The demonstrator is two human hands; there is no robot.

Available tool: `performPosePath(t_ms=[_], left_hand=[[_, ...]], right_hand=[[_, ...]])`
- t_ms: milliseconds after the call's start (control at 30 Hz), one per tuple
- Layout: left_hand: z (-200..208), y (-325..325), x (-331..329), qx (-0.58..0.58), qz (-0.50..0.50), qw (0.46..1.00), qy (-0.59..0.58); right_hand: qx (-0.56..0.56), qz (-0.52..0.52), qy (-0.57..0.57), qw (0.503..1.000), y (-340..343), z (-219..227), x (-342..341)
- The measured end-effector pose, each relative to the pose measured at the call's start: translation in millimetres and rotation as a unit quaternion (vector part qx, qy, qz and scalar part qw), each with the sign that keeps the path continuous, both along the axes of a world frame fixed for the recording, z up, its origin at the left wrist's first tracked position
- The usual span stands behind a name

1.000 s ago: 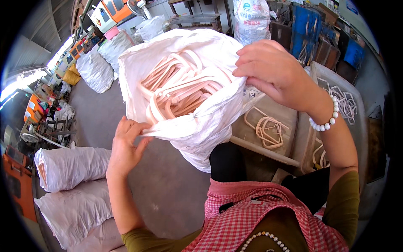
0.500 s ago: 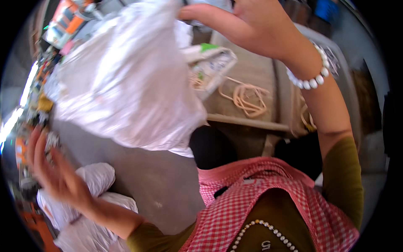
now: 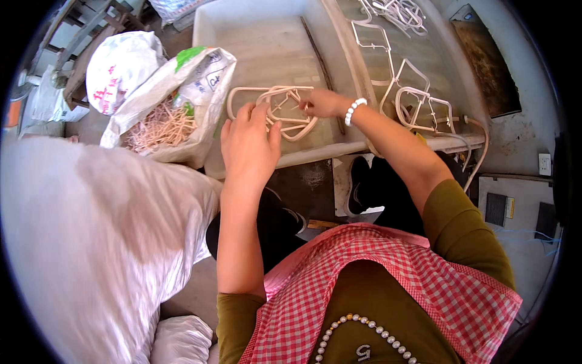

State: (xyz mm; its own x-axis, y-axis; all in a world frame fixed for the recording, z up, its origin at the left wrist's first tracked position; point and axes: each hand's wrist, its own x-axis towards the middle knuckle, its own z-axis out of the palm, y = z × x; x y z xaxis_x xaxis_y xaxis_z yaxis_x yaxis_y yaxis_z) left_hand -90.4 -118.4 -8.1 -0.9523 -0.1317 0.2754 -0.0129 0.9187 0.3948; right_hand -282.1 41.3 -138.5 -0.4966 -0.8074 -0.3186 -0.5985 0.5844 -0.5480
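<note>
Several cream-coloured moulded plastic loops [image 3: 291,131] overlap above the near part of a pale tub [image 3: 267,24]. At their left side my left hand [image 3: 250,145] has its fingers bent over them, the thumb a little apart. My right hand [image 3: 324,104], with a white bead bracelet at the wrist, is closed on their right end with bent fingers. The fingertips of that hand are partly hidden. Left of the loops stands an open woven sack [image 3: 212,79] filled with thin pinkish plastic scraps [image 3: 160,127].
More cream loops [image 3: 424,100] lie in the right-hand compartment, beyond a divider [image 3: 351,54]. A large full white sack [image 3: 91,224] bulges close at my left, and a smaller tied white bag [image 3: 124,70] stands behind the scrap sack. A hose [image 3: 482,145] hangs over the tub's right corner.
The view has swung toward the tub. My left hand has come from the far left, and my right hand down from above the big white sack; both are now at the loops.
</note>
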Motion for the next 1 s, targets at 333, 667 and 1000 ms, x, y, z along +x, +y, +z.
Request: performPosePath(t_ms=[333, 667, 1000], left_hand=[[-39.6, -8.2, -45.7, -0.005, 0.059, 0.967, -0.249], [-46.1, -22.5, -47.1, 0.006, 0.087, 0.952, -0.293], [-56.0, -47.8, -42.9, 0.061, 0.144, 0.969, -0.19]], right_hand=[[0.214, 0.094, 0.127, 0.964, -21.2, -183.7, 14.8], [0.183, 0.067, 0.121, 0.973, -45.7, -231.0, 17.9], [0.004, 0.139, 0.151, 0.979, -5.6, -65.3, -20.6]])
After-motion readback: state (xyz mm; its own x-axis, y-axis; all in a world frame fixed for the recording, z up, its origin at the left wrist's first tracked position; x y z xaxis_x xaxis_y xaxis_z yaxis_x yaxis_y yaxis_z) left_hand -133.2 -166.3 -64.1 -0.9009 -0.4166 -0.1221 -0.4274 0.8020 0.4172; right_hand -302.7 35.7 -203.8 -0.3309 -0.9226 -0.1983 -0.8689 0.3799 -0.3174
